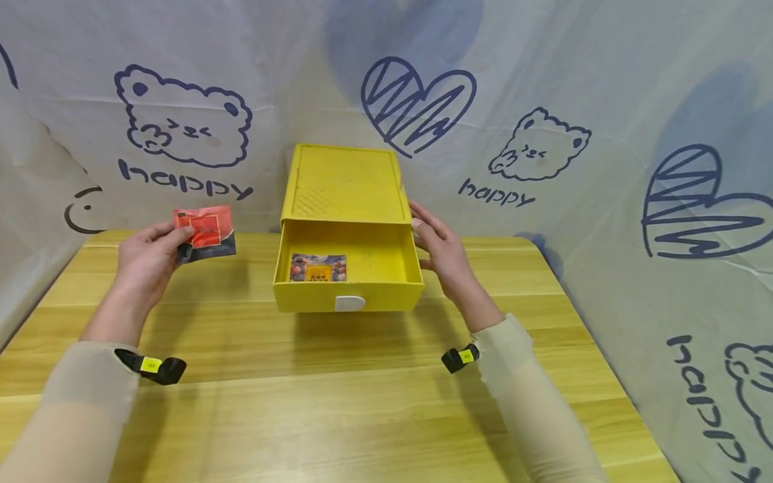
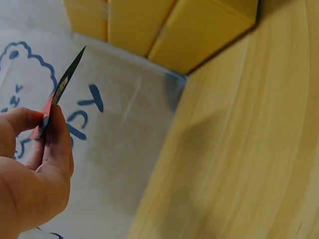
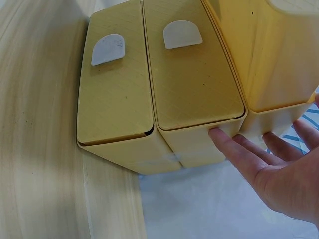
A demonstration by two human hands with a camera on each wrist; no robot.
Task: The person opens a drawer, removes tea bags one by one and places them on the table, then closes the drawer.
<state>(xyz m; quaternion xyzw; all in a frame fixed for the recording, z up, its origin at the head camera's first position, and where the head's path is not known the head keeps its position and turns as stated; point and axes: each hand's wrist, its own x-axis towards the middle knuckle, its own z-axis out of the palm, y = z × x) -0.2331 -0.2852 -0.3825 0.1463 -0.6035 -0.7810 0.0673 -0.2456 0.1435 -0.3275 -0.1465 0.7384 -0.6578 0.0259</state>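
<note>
Left hand: thumb and fingers clamped on one red-and-black sachet, held up above the tabletop, left of the cabinet and well apart from it.

Right hand: fingers apart, fingertips touching the cabinet's right side.

Yellow three-tier drawer cabinet, plastic-looking: on the wood-grain tabletop, near the backdrop. Top drawer pulled out; white pull tab on its front. Middle drawer and bottom drawer pushed in, each with a white tab; in the head view the top drawer's front blocks sight of both.

Dark multicoloured sachet, orange label: inside the top drawer, toward its left; lower edge hidden by the drawer front.

White cloth backdrop: bears, hearts, "happy" lettering.

Two black wrist cameras, yellow labels; light sleeves.
</note>
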